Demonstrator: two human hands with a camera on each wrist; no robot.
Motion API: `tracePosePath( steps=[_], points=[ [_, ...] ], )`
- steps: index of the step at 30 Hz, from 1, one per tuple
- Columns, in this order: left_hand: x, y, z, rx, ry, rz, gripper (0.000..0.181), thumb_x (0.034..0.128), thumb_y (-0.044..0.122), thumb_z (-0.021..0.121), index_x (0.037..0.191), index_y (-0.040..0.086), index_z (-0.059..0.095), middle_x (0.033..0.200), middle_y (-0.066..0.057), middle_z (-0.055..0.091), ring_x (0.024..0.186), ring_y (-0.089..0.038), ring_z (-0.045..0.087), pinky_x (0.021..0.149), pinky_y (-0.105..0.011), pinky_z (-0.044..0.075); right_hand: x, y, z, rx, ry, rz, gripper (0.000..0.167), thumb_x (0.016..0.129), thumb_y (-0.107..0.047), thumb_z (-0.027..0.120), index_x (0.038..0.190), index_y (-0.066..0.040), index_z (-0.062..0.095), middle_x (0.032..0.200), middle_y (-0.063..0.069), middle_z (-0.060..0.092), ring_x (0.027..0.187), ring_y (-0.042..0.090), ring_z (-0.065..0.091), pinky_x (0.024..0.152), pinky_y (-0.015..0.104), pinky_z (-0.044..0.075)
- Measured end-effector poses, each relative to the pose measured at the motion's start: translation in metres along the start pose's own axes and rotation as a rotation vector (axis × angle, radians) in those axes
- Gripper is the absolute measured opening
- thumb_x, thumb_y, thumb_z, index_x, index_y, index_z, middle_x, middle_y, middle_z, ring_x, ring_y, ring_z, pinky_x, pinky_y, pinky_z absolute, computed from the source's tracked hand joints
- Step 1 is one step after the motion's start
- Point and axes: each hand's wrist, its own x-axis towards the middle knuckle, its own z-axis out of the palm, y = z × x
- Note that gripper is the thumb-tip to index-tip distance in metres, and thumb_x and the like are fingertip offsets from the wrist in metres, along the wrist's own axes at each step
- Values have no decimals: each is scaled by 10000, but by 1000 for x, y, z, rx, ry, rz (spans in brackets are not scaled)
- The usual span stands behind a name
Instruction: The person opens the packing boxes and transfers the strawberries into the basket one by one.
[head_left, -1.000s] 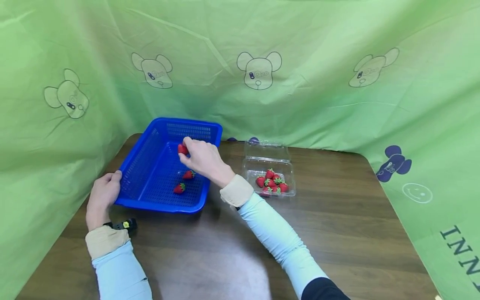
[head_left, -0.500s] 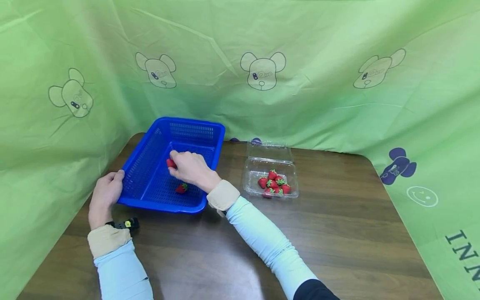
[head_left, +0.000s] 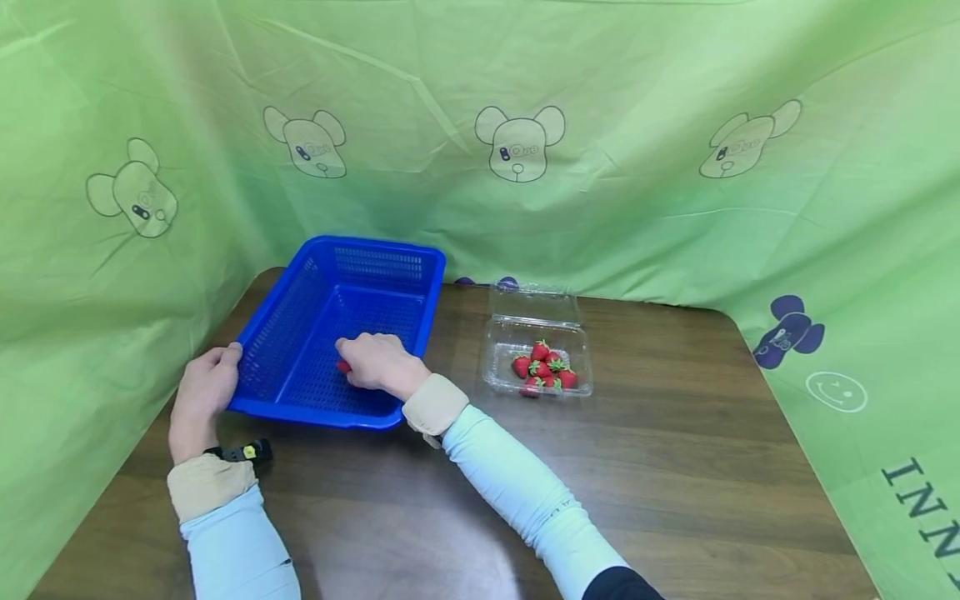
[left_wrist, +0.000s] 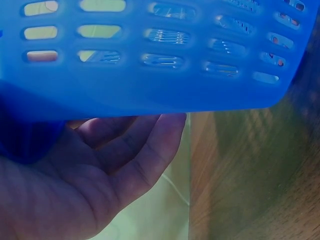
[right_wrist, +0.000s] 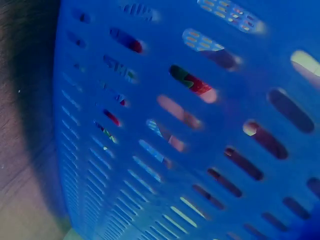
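Observation:
A blue slotted plastic basket [head_left: 300,333] stands on the table at the left. My left hand [head_left: 206,385] grips its near left corner, thumb by the rim and fingers curled beneath, as the left wrist view shows. Inside the basket, low over its floor, my right hand [head_left: 382,364] pinches a strawberry [head_left: 342,367], mostly covered by the fingers. Through the slots in the right wrist view, a strawberry [right_wrist: 200,87] shows against a fingertip, with more red and green bits nearby. How many strawberries lie under the hand, I cannot tell.
Right of the basket sits a clear plastic clamshell box [head_left: 491,354], lid folded back, with several strawberries [head_left: 540,367] in it. A green printed curtain [head_left: 615,217] encloses the wooden table [head_left: 675,433] at the back and sides.
My right hand has moved left and toward the near side within the basket, lower now, a strawberry between its fingers. It now covers where loose strawberries lay. My left hand keeps its grip.

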Motion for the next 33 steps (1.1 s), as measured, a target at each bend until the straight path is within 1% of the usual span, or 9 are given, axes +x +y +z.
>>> tracePosePath(
  steps=[4,9,11,15,19,22,25,28,33],
  points=[
    [-3,0,-1,2,10,7,704,989,541,205,1361,3,467,1309,-288,469,1137,-422,433,909,-518,352,1,-1,3,-4,6,0,138,929,-327,601,1013,-240,535,801,-65,572,663,130,587,524,268,465],
    [-4,-1,-1,0,22,13,698,988,536,210,1343,0,482,1282,-288,482,1110,-413,445,887,-487,354,1,-2,5,-19,9,3,105,948,-325,566,1014,-244,554,794,-61,583,650,132,578,507,275,453],
    [-4,-1,0,-4,15,11,704,988,540,204,1354,2,470,1291,-288,477,1118,-419,442,896,-506,354,0,-1,5,-23,16,0,76,957,-315,550,967,-240,559,773,-60,583,639,132,571,495,277,445],
    [-4,1,0,-10,5,4,715,983,554,200,1355,5,468,1284,-280,475,1109,-414,441,887,-507,354,-3,1,1,-16,56,-5,89,971,-284,516,923,-232,571,747,-63,579,620,124,560,472,269,431],
    [-4,1,0,-11,-3,-1,718,983,556,200,1356,1,464,1282,-278,472,1103,-408,439,883,-502,354,-9,4,-7,6,137,-21,143,985,-274,488,879,-218,567,722,-62,560,582,112,538,445,250,404],
    [-4,1,0,-19,-5,-1,713,986,548,202,1359,-3,460,1286,-282,468,1104,-410,439,885,-503,353,-16,6,-15,-10,217,-50,183,986,-263,475,825,-205,539,681,-64,520,544,102,496,411,243,364],
    [-3,1,0,-21,-2,1,712,985,550,206,1355,-1,465,1282,-281,471,1104,-406,441,885,-494,353,-25,7,-27,-29,279,-65,206,973,-236,474,773,-196,495,640,-67,467,512,93,447,383,239,320],
    [-3,1,-1,-31,-7,-4,716,983,555,207,1353,0,466,1282,-276,468,1100,-401,439,879,-483,353,-34,11,-38,-44,330,-57,211,949,-211,483,740,-194,462,614,-74,421,504,87,420,377,238,297],
    [-2,2,-1,-41,-8,-13,718,982,557,205,1356,2,463,1284,-272,462,1103,-400,430,886,-488,347,-48,25,-54,-55,411,-14,195,910,-190,501,722,-186,449,603,-82,391,518,102,412,397,278,321]
  ],
)
